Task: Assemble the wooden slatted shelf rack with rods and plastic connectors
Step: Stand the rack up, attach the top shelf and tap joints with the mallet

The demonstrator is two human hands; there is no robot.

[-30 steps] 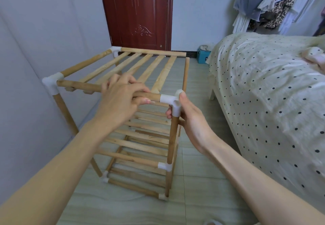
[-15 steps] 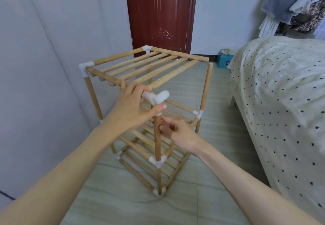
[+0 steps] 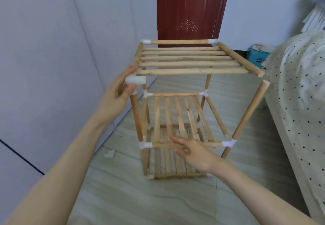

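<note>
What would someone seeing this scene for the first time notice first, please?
The wooden slatted rack stands mid-floor before a dark red door, its top shelf unfinished: at the near right corner a bare upright rod and a side rod end have no connector. The left hand holds the white connector at the near left corner; the right hand hovers open by the middle shelf.

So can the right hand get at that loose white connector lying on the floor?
Probably not directly: the right hand is in front of the rack, and the connector lies beyond the rack's left post.
</note>
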